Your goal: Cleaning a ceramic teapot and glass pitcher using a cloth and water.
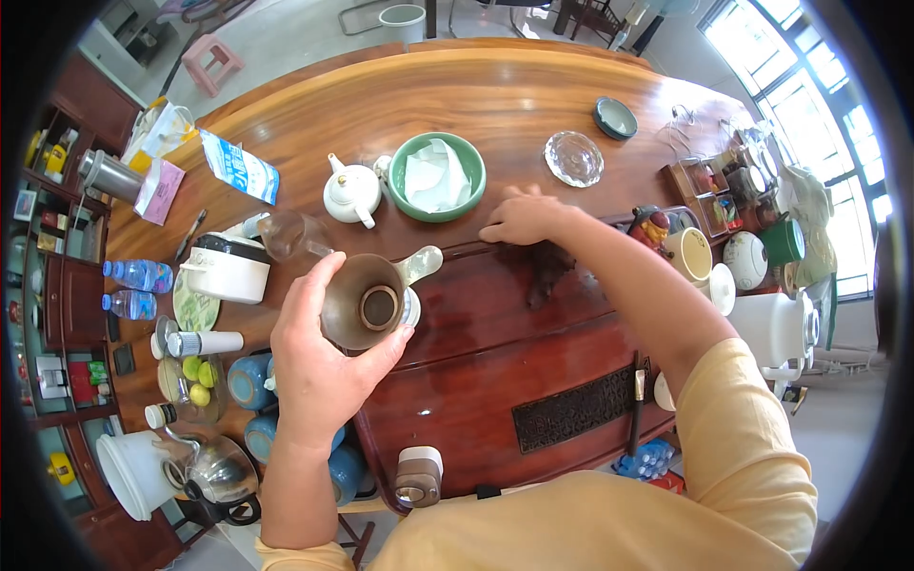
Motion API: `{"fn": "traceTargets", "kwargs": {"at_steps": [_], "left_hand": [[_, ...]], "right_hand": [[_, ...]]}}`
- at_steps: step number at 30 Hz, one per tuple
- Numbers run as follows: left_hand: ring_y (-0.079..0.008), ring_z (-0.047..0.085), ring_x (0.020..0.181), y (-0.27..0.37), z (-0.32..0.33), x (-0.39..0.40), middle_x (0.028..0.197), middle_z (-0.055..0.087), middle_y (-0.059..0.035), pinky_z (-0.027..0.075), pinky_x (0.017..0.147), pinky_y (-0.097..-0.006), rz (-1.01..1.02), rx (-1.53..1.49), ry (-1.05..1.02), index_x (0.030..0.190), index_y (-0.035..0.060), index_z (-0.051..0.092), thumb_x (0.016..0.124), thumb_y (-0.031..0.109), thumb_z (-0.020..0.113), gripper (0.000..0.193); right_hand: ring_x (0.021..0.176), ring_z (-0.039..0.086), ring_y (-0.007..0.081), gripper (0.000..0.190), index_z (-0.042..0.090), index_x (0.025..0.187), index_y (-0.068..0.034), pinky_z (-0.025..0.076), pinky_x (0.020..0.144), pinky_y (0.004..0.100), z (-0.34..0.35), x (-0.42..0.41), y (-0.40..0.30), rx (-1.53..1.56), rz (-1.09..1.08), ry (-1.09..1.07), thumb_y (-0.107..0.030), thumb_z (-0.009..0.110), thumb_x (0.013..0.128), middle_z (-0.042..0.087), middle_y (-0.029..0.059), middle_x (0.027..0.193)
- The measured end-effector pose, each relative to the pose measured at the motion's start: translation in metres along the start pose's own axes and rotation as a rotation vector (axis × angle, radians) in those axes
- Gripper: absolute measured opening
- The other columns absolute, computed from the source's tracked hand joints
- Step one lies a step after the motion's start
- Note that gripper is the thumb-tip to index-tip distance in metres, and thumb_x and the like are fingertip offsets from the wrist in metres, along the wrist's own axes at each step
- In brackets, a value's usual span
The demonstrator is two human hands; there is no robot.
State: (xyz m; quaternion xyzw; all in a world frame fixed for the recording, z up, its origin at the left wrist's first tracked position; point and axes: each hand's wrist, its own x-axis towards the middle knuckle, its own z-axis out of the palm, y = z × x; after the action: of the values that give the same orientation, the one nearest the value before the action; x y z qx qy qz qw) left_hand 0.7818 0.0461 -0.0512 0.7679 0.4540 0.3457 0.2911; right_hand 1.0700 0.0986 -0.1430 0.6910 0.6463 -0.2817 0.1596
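My left hand grips a brown cup-shaped tea strainer holder with a pale translucent handle, raised over the left edge of the red wooden tea tray. A small white round piece shows partly behind it. My right hand rests low at the tray's far edge, fingers spread; whether something lies beneath them is hidden. Beside it stands a green bowl with white paper inside. Left of the bowl is a white teapot. A dark figurine sits under my right wrist.
A glass ashtray and a dark green dish lie beyond my right hand. A clear glass pitcher and a white container stand left. A brown-and-white device sits at the near tray edge, a brush at right.
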Motion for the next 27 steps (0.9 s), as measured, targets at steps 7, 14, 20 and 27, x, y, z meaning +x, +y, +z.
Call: {"fn": "traceTargets", "kwargs": {"at_steps": [7, 14, 20, 27], "left_hand": [[-0.0226, 0.06, 0.101, -0.003, -0.01, 0.001, 0.109, 0.061, -0.0135, 0.047, 0.088, -0.034, -0.064, -0.039, 0.039, 0.121, -0.0019, 0.053, 0.064, 0.009, 0.08, 0.065], [-0.0186, 0.058, 0.105, -0.008, -0.025, -0.006, 0.115, 0.06, -0.0124, 0.045, 0.092, -0.032, -0.129, -0.077, 0.078, 0.126, -0.0026, 0.051, 0.064, 0.009, 0.079, 0.068], [-0.0186, 0.058, 0.104, -0.011, -0.026, -0.007, 0.115, 0.06, -0.0118, 0.045, 0.091, -0.0319, -0.144, -0.084, 0.104, 0.126, -0.0022, 0.051, 0.065, 0.01, 0.079, 0.069], [-0.0212, 0.06, 0.101, -0.008, -0.02, -0.004, 0.112, 0.061, -0.0132, 0.048, 0.087, -0.0328, -0.139, -0.017, 0.093, 0.123, -0.0005, 0.053, 0.062, 0.009, 0.082, 0.068]], "right_hand": [[0.108, 0.059, 0.0369, 0.051, 0.066, 0.108, -0.002, 0.045, 0.094, 0.0437, 0.009, 0.026, 0.028, -0.071, -0.067, -0.057, -0.043, 0.044, 0.089, 0.062, 0.0206, 0.117], [0.106, 0.061, 0.0352, 0.04, 0.066, 0.107, -0.001, 0.047, 0.092, 0.0435, 0.01, 0.041, -0.018, -0.119, -0.105, -0.039, -0.035, 0.051, 0.09, 0.064, 0.02, 0.112], [0.1, 0.064, 0.0339, 0.034, 0.067, 0.1, -0.001, 0.051, 0.086, 0.0411, 0.022, 0.043, -0.031, -0.096, -0.108, 0.072, -0.031, 0.056, 0.09, 0.066, 0.0199, 0.105], [0.089, 0.067, 0.0308, 0.028, 0.068, 0.091, -0.008, 0.052, 0.08, 0.042, 0.051, 0.053, -0.086, 0.026, -0.391, 0.336, -0.032, 0.054, 0.092, 0.069, 0.0154, 0.09]]}}
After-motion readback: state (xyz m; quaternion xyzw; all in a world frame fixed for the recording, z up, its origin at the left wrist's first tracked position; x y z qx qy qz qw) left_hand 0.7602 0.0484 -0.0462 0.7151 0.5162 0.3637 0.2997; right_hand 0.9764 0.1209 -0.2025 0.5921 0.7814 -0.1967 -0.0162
